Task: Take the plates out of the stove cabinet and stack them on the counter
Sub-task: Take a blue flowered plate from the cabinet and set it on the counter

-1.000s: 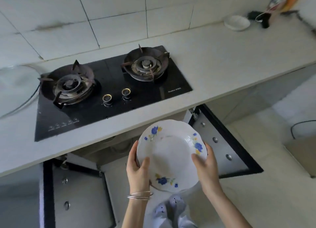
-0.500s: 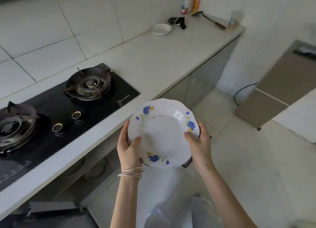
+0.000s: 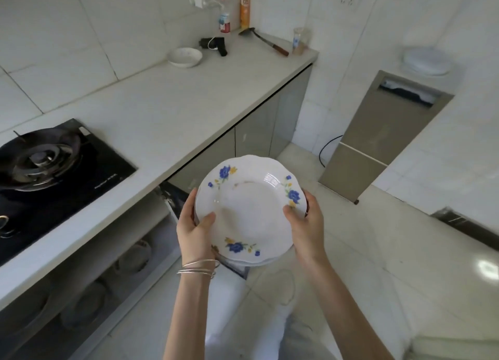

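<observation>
A white plate with blue flowers is held level in front of me, below the counter edge; a second rim shows under it, so it looks like a small stack. My left hand grips its left rim and my right hand grips its right rim, thumbs on top. The open stove cabinet at lower left holds more plates and bowls on its shelf. The white counter stretches away to the right of the black stove.
At the counter's far end stand a white dish, a black plugged-in device, two bottles, a spatula and a cup. A beige fridge stands to the right with plates on top.
My view has swung right along the counter, away from the stove. Both hands have kept their grip on the plate, which sits a little further right of the cabinet.
</observation>
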A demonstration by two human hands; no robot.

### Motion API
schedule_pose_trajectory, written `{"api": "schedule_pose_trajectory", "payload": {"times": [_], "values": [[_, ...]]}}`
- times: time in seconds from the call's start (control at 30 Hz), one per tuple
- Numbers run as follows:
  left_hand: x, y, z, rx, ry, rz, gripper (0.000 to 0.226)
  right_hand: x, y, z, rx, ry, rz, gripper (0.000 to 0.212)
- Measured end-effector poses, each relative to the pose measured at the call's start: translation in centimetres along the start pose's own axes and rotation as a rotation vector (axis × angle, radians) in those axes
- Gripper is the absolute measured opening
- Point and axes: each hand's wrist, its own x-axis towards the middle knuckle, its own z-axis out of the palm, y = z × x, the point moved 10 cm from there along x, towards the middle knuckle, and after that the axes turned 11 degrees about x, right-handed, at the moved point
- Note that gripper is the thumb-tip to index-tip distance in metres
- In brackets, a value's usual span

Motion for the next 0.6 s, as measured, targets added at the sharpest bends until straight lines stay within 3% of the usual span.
{"api": "schedule_pose_trajectory", "payload": {"times": [0.3,0.6], "values": [[-1.2,-0.7,14.6,-0.140,0.046,-0.058,0.066,10.6,-3.2,-10.1,-0.052,-0.031,0.054,0.039],[3.3,-0.4,21.2,-0.048,0.061,-0.033,0.060,18.6,-3.3,-12.3,-0.092,-0.031,0.057,0.036]]}}
